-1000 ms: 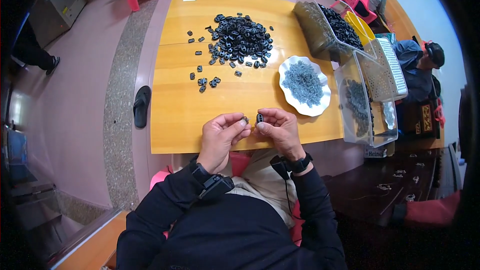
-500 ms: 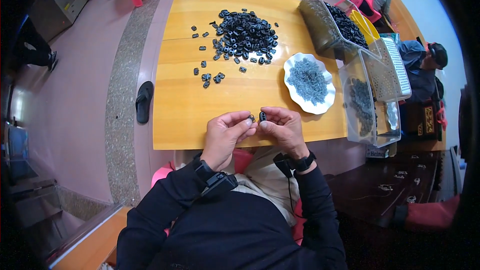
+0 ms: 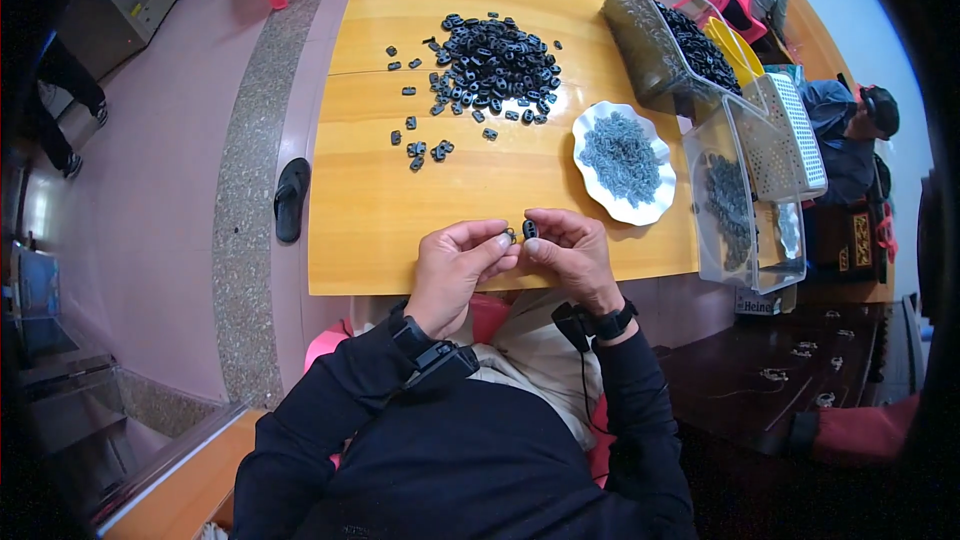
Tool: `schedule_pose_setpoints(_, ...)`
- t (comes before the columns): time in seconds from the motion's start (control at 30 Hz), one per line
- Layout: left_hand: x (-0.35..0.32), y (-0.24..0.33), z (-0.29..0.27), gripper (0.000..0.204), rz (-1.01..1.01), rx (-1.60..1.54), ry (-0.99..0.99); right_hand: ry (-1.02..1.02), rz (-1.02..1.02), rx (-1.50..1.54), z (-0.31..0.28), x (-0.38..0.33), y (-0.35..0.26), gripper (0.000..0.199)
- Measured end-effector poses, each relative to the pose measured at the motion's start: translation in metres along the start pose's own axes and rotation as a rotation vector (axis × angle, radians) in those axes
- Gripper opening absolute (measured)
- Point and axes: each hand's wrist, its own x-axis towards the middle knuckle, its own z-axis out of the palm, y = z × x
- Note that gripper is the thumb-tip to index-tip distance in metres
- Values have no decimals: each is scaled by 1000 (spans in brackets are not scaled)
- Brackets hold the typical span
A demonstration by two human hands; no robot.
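My left hand [image 3: 455, 270] pinches a small dark piece [image 3: 512, 235] between thumb and fingertips; its kind is too small to make out. Between the thumb and forefinger of my right hand [image 3: 575, 258] stands a black oval cord lock [image 3: 530, 229] with holes. Both hands are close together above the table's near edge, their two pieces almost touching. Farther off lies a heap of black cord locks [image 3: 495, 65], with several strays [image 3: 417, 150] left of it. Right of the heap, a white scalloped plate [image 3: 642, 212] holds many small grey pieces, perhaps springs.
Clear plastic bins [image 3: 640, 70] filled with black parts line the right side of the wooden table [image 3: 370, 230]. A white perforated basket [image 3: 795, 130] and a yellow container [image 3: 735, 50] stand among them. Other people [image 3: 840, 135] sit beyond. A black slipper [image 3: 291, 200] lies on the floor at left.
My hands keep their pinches, hardly moving. The view has shifted slightly. At far left, the legs of a person walking by have moved further into sight.
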Motion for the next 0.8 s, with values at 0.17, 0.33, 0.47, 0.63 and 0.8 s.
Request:
schedule_pose_setpoints(0.17, 0, 0, 0, 24, 3, -4, -12, -11, 9, -14, -1, -1, -3, 33)
schedule_pose_setpoints(0.33, 1, 0, 0, 24, -2, -9, 1, -55, 26, -7, -2, 0, -4, 32)
schedule_pose_setpoints(0.47, 2, -1, -1, 23, 3, 0, -1, -65, 13, -19, -4, -1, -3, 32)
schedule_pose_setpoints(0.63, 1, -1, 0, 22, 3, 12, 6, -65, 34, -20, -5, 0, -2, 32)
schedule_pose_setpoints(0.8, 1, -1, 1, 22, 0, 8, 2, -52, 21, -52, -4, -1, -4, 32)
